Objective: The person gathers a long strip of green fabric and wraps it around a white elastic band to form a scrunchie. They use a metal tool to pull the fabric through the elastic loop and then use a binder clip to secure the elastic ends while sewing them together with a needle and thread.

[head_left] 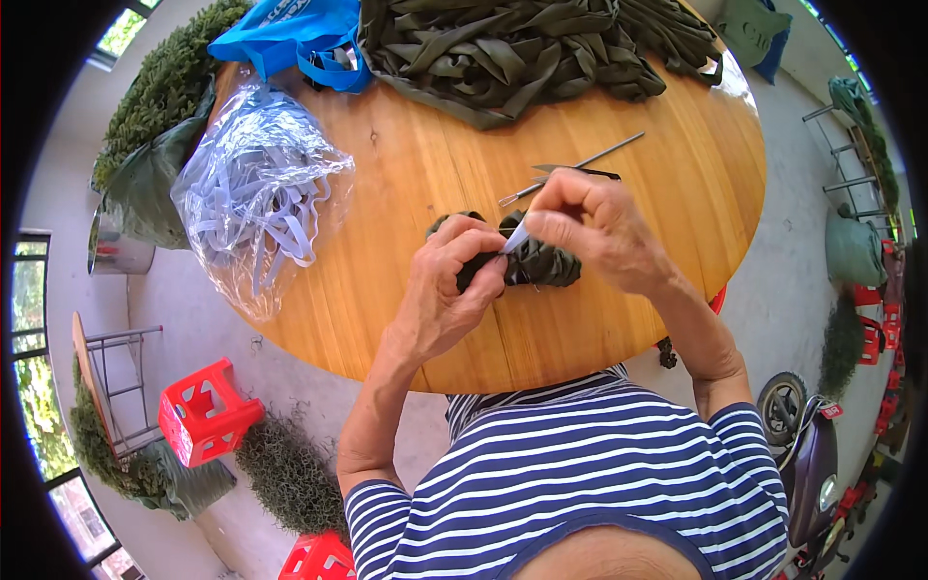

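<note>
A gathered piece of dark green fabric point(547, 267), bunched like a scrunchie, rests near the table's front middle. My left hand point(447, 282) is closed on its left part, with the fingertips pressed together at its centre. A pale, flat elastic strip point(515, 239) runs from that spot up to my right hand point(601, 232), which pinches its upper end. What the left fingers grip inside the folds is partly hidden. Just beyond the hands lie a thin metal rod point(609, 149) with a looped end and a dark bladed tool, perhaps scissors point(586, 172).
Dark green fabric strips point(512, 58) are heaped on the far side of the round wooden table point(406, 164). Left of them sit a blue bag point(280, 37) and a clear plastic bag point(263, 184) of pale elastic strips. A red stool point(205, 411) stands lower left; a scooter point(810, 464) is at right.
</note>
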Demonstrator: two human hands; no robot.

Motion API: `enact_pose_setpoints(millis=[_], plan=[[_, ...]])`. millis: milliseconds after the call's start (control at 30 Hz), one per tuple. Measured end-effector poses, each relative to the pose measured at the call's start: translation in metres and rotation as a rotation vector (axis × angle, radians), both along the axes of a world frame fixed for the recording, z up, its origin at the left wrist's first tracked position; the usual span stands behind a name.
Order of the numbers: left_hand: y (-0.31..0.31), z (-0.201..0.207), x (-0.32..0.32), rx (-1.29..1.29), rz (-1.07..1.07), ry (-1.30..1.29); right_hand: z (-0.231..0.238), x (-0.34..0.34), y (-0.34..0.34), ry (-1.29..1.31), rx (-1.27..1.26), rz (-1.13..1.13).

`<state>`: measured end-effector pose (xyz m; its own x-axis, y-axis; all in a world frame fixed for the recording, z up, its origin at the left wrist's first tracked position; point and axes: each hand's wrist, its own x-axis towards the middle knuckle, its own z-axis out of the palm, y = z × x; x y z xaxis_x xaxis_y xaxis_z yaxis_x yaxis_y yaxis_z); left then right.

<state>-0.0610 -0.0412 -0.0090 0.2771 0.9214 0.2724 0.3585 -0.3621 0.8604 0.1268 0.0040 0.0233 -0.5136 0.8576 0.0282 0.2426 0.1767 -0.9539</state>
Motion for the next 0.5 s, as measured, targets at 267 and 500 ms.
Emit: enact_pose_setpoints(millis=[267,500], plan=[[-0.003,-0.013,-0.011,-0.183,0.014,-0.374,-0.026,-0.006,-0.011,-0.224,0.529,0.092],[-0.004,0.008,-0.026,-0.103,-0.184,0.267,-0.044,-0.01,-0.017,-0.446,0.908,-0.067]])
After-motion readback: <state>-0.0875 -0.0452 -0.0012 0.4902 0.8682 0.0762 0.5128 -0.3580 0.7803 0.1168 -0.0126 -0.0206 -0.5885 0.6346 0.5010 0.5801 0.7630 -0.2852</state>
